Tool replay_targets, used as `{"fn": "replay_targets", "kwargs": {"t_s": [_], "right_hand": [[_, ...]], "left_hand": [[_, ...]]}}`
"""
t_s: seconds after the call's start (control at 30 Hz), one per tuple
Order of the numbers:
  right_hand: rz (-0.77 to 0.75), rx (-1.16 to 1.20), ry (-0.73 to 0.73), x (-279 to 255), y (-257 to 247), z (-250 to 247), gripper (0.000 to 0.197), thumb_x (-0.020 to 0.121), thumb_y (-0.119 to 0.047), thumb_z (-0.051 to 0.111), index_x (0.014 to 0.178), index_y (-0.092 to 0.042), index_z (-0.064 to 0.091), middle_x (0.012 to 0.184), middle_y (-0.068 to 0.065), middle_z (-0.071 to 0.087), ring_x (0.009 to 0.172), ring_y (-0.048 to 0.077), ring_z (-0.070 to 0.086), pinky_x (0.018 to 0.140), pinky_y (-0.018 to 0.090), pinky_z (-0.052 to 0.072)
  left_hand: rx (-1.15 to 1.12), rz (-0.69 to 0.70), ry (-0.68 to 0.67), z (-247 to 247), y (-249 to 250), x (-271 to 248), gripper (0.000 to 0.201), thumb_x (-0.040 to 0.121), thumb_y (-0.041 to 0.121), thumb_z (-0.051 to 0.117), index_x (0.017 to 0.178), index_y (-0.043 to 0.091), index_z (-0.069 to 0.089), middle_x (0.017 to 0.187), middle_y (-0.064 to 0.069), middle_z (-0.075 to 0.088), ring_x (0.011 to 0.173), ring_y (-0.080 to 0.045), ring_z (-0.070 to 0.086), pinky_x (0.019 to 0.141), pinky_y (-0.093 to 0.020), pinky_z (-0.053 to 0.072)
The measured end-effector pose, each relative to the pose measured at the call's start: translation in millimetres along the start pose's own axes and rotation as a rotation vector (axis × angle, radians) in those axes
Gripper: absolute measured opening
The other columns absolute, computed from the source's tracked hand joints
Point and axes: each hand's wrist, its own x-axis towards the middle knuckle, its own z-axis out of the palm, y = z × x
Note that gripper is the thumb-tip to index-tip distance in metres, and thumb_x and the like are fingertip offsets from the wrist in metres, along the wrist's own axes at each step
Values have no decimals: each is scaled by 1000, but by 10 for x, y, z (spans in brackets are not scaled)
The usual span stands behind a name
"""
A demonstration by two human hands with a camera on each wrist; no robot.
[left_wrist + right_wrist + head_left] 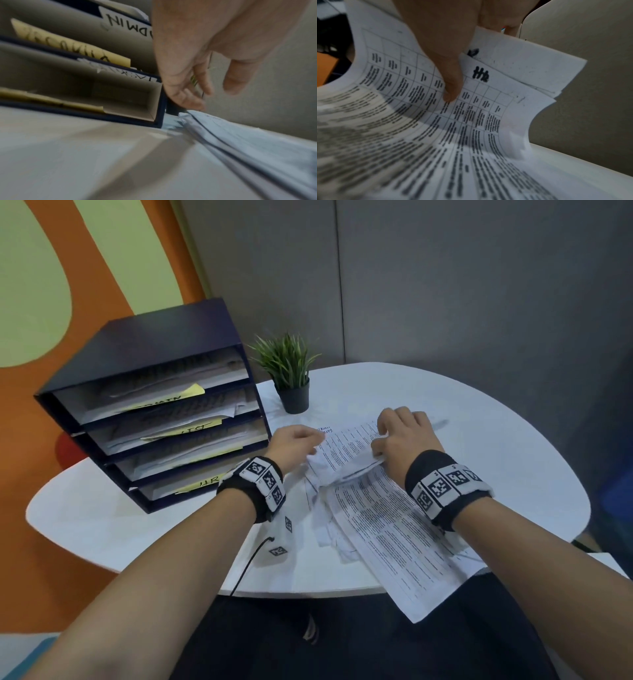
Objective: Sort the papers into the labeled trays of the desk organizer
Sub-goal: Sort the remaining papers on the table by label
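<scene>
Nearest, a printed sheet (394, 539) lies flat with one corner hanging past the near edge of the white tabletop (496, 460); its long axis runs from about 5 o'clock up toward 11 o'clock. Under it and to its left sits a loose pile of papers (329, 529), edges fanned unevenly.

Just beyond, the right hand (404, 436) grips a curled bundle of sheets (346, 453). In the right wrist view the thumb (452, 86) presses onto a table-printed page (423, 94) while the other fingers are curled beneath, so the page bows upward. A handwritten mark in black marker (480, 74) shows on the sheet behind it.

At 9 o'clock of that bundle, the left hand (294, 446) hovers at its left edge. In the left wrist view its fingers (187, 97) are loosely spread and relaxed, tips just above the edge of the papers (240, 138); whether they touch is unclear.

Further at 10 o'clock stands the dark blue desk organizer (154, 405), its open fronts facing about 4 o'clock. Its four stacked trays each hold papers, with yellow label notes (178, 400) at the fronts; one label reads ADMIN (126, 25).

At 12 o'clock, a small potted plant (289, 374) stands just beside the organizer.
</scene>
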Motion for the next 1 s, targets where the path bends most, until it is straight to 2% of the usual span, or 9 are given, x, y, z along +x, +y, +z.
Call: {"fn": "replay_targets", "kwargs": {"t_s": [0.07,0.13,0.23,0.37,0.47,0.5,0.53,0.7,1.0], "right_hand": [[-42,47,-31,17,-14,-22,21,59,1,74,71,-15,70,93,4,62,91,30,59,90,42,41],[-50,56,-175,46,-24,-31,23,74,3,56,81,-20,54,89,-1,60,82,24,57,98,37,36],[-65,31,-233,52,-16,-42,24,79,4,44,84,-20,40,78,-5,53,69,22,49,97,32,35],[-54,14,-256,37,8,-33,28,76,7,44,84,-20,42,76,-6,54,70,22,54,93,32,33],[-60,5,-252,36,18,-29,30,75,8,44,84,-20,43,78,-6,60,72,21,59,95,32,34],[-64,3,-250,34,14,-24,30,75,8,43,84,-20,43,78,-5,61,72,21,59,94,32,33],[-66,2,-250,32,13,-19,30,74,8,42,84,-20,43,78,-5,61,72,21,59,94,32,33],[-85,-51,-302,51,2,-55,28,76,7,41,82,-20,41,74,-5,56,66,21,54,95,34,34],[-12,-89,-296,99,79,-142,27,78,6,40,83,-21,43,65,-4,60,67,22,60,97,33,34]], "left_hand": [[221,-32,120,-12,-74,114,37,88,22,72,122,14,62,115,-5,64,105,-23,63,90,-34,54],[360,-103,85,30,-98,167,66,85,27,74,142,14,43,135,-10,55,120,-27,57,100,-37,50],[441,-140,60,128,-107,209,83,82,32,76,149,10,32,144,-12,50,129,-28,52,95,-29,45],[394,-35,230,195,-129,240,67,80,31,78,138,12,51,126,-8,63,115,-26,61,97,-33,51],[389,85,263,199,-80,219,20,81,28,74,99,19,69,87,-1,66,88,-24,65,74,-26,49],[400,124,267,192,-50,208,10,83,28,71,85,18,69,79,-1,67,82,-24,64,68,-25,47],[410,153,274,180,-15,200,16,85,29,69,77,15,70,75,-4,68,78,-25,64,66,-25,47],[394,291,371,117,266,120,20,93,29,66,84,15,76,81,-3,72,77,-19,64,71,-25,47],[179,512,570,-111,995,94,20,94,28,65,81,15,71,75,5,66,64,-4,54,60,-20,45]]}}
